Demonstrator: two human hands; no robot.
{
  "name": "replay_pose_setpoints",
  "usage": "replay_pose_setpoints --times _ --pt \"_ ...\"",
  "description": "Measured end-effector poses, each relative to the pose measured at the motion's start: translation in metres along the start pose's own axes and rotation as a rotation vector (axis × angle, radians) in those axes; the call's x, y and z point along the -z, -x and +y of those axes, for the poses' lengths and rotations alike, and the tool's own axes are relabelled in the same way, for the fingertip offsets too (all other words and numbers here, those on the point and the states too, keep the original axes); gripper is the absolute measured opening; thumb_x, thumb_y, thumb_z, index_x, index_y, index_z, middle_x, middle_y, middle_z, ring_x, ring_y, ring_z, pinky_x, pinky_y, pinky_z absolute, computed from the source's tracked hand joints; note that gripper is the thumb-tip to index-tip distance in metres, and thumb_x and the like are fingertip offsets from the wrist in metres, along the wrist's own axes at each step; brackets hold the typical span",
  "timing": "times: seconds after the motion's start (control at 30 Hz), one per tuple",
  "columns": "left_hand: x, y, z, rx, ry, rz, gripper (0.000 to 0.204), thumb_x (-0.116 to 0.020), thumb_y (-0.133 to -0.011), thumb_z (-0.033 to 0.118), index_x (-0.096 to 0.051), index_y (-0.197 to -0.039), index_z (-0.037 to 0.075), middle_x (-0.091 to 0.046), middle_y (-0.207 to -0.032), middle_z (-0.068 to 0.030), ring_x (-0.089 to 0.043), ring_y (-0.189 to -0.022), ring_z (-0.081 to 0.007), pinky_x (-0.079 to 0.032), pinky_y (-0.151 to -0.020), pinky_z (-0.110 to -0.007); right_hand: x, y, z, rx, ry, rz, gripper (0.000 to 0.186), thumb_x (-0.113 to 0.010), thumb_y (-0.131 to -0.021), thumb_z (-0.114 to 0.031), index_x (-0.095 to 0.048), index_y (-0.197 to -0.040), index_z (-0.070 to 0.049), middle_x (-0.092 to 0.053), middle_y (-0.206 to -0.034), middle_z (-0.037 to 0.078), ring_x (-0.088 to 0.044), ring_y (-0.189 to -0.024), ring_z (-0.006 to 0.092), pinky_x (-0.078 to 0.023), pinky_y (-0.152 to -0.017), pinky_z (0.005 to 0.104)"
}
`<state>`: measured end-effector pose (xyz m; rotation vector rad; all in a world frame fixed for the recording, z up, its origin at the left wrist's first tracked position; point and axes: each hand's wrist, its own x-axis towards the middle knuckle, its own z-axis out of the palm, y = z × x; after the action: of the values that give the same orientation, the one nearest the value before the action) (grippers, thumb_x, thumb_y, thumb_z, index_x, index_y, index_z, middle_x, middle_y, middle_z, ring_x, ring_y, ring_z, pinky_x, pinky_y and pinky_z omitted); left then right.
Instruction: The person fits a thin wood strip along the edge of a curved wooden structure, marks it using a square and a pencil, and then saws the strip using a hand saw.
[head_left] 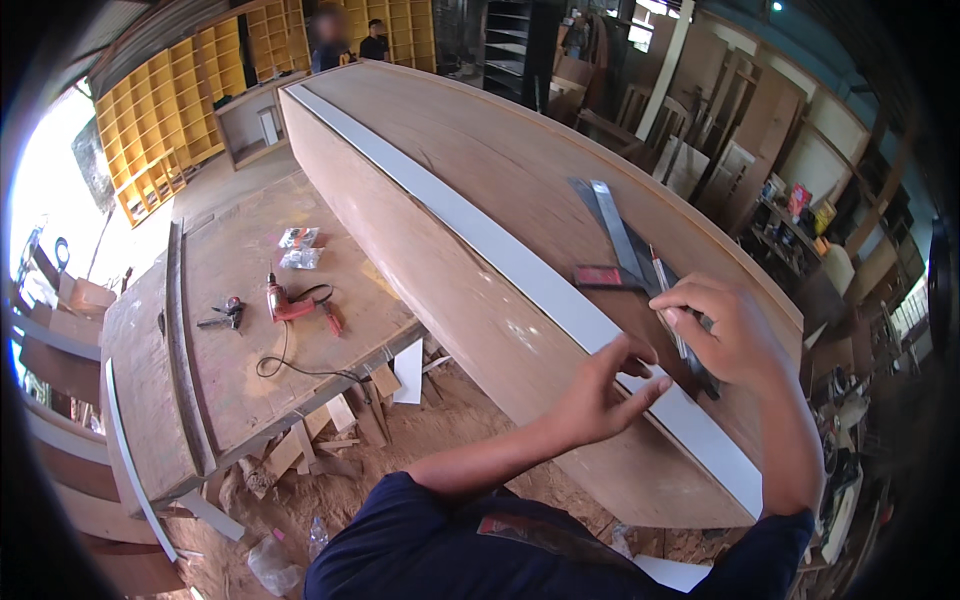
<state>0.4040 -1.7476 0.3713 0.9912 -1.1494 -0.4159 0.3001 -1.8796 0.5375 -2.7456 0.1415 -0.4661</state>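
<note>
A long narrow white strip (480, 235) lies lengthwise on a large brown wooden panel (440, 130). My left hand (610, 395) is over the strip's near part, thumb and fingers apart with nothing between them. To its right, my right hand (715, 325) pinches a slim pen-like stick (657, 270), probably a pencil, pointing up and away from me. Just beyond this hand lies a square with a metal blade (615, 230) and a red-and-black handle (598, 275). A dark flat bar runs beneath the square and partly under my right hand.
Left of the panel, a lower worktable (240, 230) bears a red corded drill (285, 300), a small dark tool (225, 314) and small plastic packets (300, 255). Wood offcuts (340, 412) and sawdust cover the floor. Yellow shelving (165, 110) and two people stand at the far end.
</note>
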Motion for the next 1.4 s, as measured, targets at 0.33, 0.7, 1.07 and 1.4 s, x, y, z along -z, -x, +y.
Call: replay_pose_setpoints --times 0.33,0.7,1.07,1.4 --pt "0.147 -0.032 -0.009 -0.306 -0.624 0.243 0.026 -0.087 -0.085 0.005 -0.074 -0.107 0.004 -0.078 -0.106 -0.0127 -0.076 -0.097 -0.0287 -0.060 -0.086 -0.037 -0.045 -0.072 -0.014 -0.121 -0.063 0.031 0.021 -0.073 -0.097 -0.011 -0.077 -0.116 -0.004 -0.072 -0.099 0.013 -0.069 -0.081 0.0270 -0.055 -0.075 0.0390" --pt "0.274 -0.048 -0.045 -0.355 -0.956 0.103 0.024 -0.085 -0.087 0.013 -0.081 -0.111 0.009 -0.080 -0.115 -0.0067 -0.073 -0.108 -0.0286 -0.056 -0.099 -0.044 -0.120 -0.160 0.063 -0.093 0.034 -0.112 0.031 -0.075 -0.095 -0.013 -0.074 -0.124 -0.004 -0.069 -0.105 0.016 -0.069 -0.094 0.0311 -0.054 -0.088 0.0419" --pt "0.340 -0.072 0.074 -0.505 -0.395 1.153 0.018 -0.059 -0.110 0.017 -0.067 -0.102 0.003 -0.075 -0.096 -0.0094 -0.069 -0.080 -0.0166 -0.058 -0.069 -0.031 -0.139 -0.151 0.064 -0.088 0.154 -0.185 0.037 -0.069 -0.100 -0.021 -0.072 -0.134 -0.007 -0.070 -0.129 0.017 -0.067 -0.122 0.0354 -0.053 -0.106 0.0452" --pt "0.415 -0.004 0.107 -0.450 -1.089 1.113 0.028 -0.067 -0.108 0.019 -0.072 -0.125 -0.003 -0.081 -0.106 -0.0127 -0.076 -0.098 -0.0205 -0.060 -0.093 -0.031 -0.113 -0.128 0.059 -0.175 0.082 -0.113 0.043 -0.066 -0.104 -0.021 -0.064 -0.146 -0.010 -0.061 -0.146 0.017 -0.062 -0.132 0.0386 -0.050 -0.112 0.0468"
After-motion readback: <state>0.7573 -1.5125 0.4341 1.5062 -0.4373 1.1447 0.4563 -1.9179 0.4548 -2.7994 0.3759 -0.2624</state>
